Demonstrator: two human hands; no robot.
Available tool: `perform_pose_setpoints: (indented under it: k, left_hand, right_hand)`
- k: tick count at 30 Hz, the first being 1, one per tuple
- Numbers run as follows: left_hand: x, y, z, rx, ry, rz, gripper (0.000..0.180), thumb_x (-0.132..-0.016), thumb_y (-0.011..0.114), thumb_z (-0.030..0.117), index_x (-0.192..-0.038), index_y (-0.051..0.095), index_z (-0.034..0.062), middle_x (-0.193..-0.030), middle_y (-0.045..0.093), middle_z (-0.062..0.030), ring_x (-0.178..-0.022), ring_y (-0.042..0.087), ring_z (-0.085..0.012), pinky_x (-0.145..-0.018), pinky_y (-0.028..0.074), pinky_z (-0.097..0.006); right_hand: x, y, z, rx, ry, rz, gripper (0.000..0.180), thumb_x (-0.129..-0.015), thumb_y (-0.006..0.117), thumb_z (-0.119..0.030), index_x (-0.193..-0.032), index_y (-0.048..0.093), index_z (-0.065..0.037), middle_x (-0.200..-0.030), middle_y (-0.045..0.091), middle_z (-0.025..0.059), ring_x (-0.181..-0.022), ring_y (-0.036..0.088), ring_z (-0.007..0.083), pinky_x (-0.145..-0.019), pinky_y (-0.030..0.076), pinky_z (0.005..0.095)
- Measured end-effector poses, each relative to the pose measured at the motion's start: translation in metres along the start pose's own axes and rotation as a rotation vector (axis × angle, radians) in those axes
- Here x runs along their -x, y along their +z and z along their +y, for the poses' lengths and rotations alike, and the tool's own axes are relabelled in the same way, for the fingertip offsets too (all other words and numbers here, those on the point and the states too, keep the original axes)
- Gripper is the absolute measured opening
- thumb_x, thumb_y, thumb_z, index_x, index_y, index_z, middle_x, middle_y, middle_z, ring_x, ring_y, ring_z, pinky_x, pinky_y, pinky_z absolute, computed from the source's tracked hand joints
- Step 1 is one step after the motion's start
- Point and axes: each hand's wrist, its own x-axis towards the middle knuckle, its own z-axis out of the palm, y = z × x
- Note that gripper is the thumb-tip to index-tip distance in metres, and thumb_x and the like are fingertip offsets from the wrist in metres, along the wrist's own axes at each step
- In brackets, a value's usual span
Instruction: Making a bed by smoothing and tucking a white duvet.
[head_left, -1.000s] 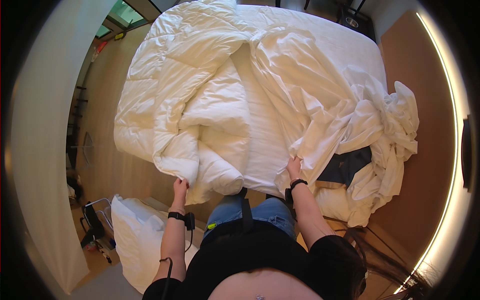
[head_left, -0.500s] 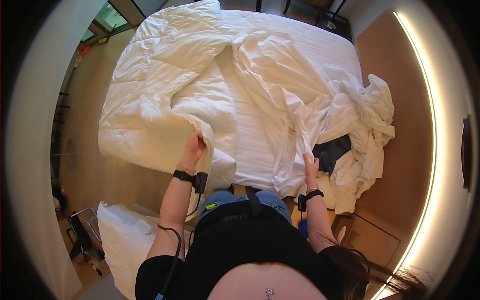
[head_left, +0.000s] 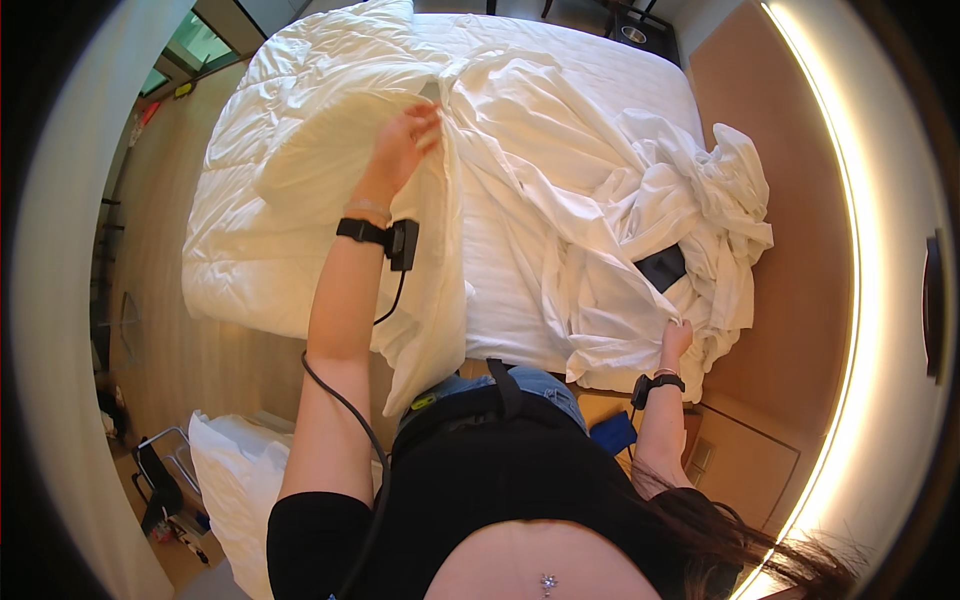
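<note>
A thick white duvet point(head_left: 270, 240) covers the left part of the bed, its near flap folded over. My left hand point(head_left: 408, 142) is over the duvet's right edge, fingers stretched and slightly apart, a little smeared by motion. A thin white duvet cover point(head_left: 560, 190) lies crumpled across the right half of the bed. My right hand point(head_left: 677, 342) is closed on the near edge of that cover, close to the bed's right corner. Part of a dark cloth point(head_left: 662, 268) shows between the cover's folds.
White mattress point(head_left: 510, 335) shows between the duvet and the cover. A brown headboard point(head_left: 770, 170) with a light strip point(head_left: 845, 180) bounds the right side. More white bedding point(head_left: 235, 490) sits behind me at the lower left, near a metal-framed chair point(head_left: 160, 465).
My left hand has moved away from me, and the duvet flap has swung over to the right. My right hand has shifted right with the cover's edge, covering more of the dark cloth.
</note>
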Motion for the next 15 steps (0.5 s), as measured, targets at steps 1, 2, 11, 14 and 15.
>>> perform_pose_setpoints:
  k: [1, 2, 11, 14, 15]
  left_hand:
    - [0.009, -0.015, -0.018, -0.400, -0.024, 0.035, 0.038, -0.087, 0.060, 0.030, -0.116, 0.053, 0.0064, -0.121, 0.056, -0.0120, -0.112, 0.051, -0.0246, -0.092, 0.041, -0.042]
    - [0.022, -0.045, -0.048, -0.748, 0.004, -0.009, 0.055, -0.083, 0.063, 0.041, -0.122, 0.049, 0.0049, -0.126, 0.054, -0.0138, -0.116, 0.049, -0.0268, -0.096, 0.038, -0.044]
    - [0.263, -0.125, -0.270, -1.101, -0.410, -0.348, 0.097, -0.059, 0.082, 0.053, -0.135, 0.045, 0.0060, -0.133, 0.052, -0.0176, -0.122, 0.049, -0.0339, -0.103, 0.039, -0.037]
    - [0.246, -0.130, -0.284, -1.434, -0.622, -0.515, 0.073, -0.069, 0.075, 0.033, -0.127, 0.050, -0.0018, -0.114, 0.062, -0.0231, -0.102, 0.061, -0.0365, -0.087, 0.048, -0.040]
    - [0.237, -0.123, -0.284, -1.432, -0.622, -0.531, 0.073, -0.069, 0.075, 0.033, -0.127, 0.050, -0.0018, -0.114, 0.062, -0.0231, -0.102, 0.061, -0.0365, -0.087, 0.048, -0.040]
  right_hand:
    - [-0.001, 0.002, -0.003, -0.008, -0.008, -0.005, 0.023, -0.075, 0.061, -0.014, -0.092, 0.063, 0.002, -0.092, 0.066, 0.0256, -0.091, 0.062, 0.0421, -0.079, 0.048, 0.0434]
    - [-0.004, 0.012, -0.006, 0.044, -0.031, -0.035, 0.027, -0.077, 0.061, -0.016, -0.096, 0.064, 0.002, -0.093, 0.066, 0.0255, -0.091, 0.062, 0.0421, -0.079, 0.048, 0.0429]
    - [0.019, 0.027, 0.052, -0.172, 0.195, -0.287, 0.040, -0.084, 0.062, -0.033, -0.105, 0.066, 0.001, -0.094, 0.068, 0.0229, -0.093, 0.066, 0.0353, -0.077, 0.049, 0.0387]
    - [0.037, 0.029, 0.010, -0.208, 0.052, -0.355, 0.038, -0.085, 0.062, -0.031, -0.106, 0.066, 0.001, -0.094, 0.069, 0.0211, -0.092, 0.067, 0.0316, -0.076, 0.049, 0.0372]
    - [0.042, 0.026, -0.004, -0.237, -0.012, -0.399, 0.037, -0.086, 0.062, -0.029, -0.107, 0.065, 0.001, -0.094, 0.069, 0.0202, -0.092, 0.067, 0.0297, -0.077, 0.049, 0.0363]
